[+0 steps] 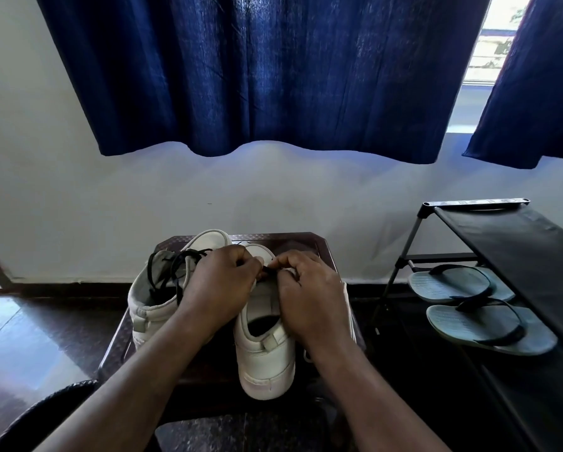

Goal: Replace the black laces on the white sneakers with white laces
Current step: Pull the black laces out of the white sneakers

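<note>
Grip point: the left hand (223,282) and the right hand (309,295) meet fingertip to fingertip over the front part of the worked sneaker (267,363). Both hands are curled. Between their tips a short run of black lace (267,269) is pinched, with the left hand on its left end and the right hand on its right end (the rest of this lace is hidden under the fingers, so its routing cannot be told).

Directly below the grip lies the tongue of the worked sneaker. Its open collar and heel extend from the grip toward the person, between the two forearms.

To the left of the grip, touching the left hand's outer side, stands the second sneaker (149,308). A loose black lace (175,272) hangs in loops across its opening.

Both sneakers rest on a dark table (319,246).

Well to the right of the grip stands a black shoe rack (502,230) holding a pair of flip-flops (488,324). Above and beyond the grip hangs a dark blue curtain (257,76).
</note>
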### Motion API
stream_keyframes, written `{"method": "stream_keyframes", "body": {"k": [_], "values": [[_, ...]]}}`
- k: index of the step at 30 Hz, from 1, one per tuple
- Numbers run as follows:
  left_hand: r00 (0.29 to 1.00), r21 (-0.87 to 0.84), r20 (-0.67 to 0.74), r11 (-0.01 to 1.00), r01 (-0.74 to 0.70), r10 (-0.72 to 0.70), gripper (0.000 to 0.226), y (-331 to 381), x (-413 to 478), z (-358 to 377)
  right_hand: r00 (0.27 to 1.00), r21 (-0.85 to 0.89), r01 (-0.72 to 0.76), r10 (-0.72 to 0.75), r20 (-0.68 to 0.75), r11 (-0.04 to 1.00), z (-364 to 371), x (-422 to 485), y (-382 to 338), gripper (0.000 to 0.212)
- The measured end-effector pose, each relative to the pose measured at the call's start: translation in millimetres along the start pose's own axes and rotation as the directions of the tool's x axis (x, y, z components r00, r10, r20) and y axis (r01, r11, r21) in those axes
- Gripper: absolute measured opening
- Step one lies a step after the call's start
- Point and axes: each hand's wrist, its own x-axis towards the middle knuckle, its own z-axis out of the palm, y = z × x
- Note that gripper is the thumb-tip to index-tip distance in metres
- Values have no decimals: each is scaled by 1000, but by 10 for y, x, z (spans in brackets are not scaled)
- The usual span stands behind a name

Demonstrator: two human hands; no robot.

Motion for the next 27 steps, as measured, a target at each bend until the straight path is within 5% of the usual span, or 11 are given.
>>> {"method": "stream_keyframes", "body": {"k": [7,12,16,20,22,27], "values": [[999,88,3,995,-50,50,30,8,3,-3,998,16,30,-29,-52,999,38,26,33,36],[996,118,-63,991,-63,70,28,9,-19,21,990,-4,-90,89,-109,996,61,25,61,35],[988,-147,-135,988,50,-70,28,-46,-26,92,988,-54,-138,133,-77,989,48,29,74,40],[967,-670,-55,727,148,-247,26,40,-44,91,985,-57,-158,153,-78,986,31,32,82,38],[965,-732,-79,672,113,-249,28,102,-52,45,984,-55,-163,158,-86,985,31,36,96,41],[960,-675,-263,729,-109,-100,33,129,49,-70,984,-44,-152,147,-105,987,43,14,95,41]]}}
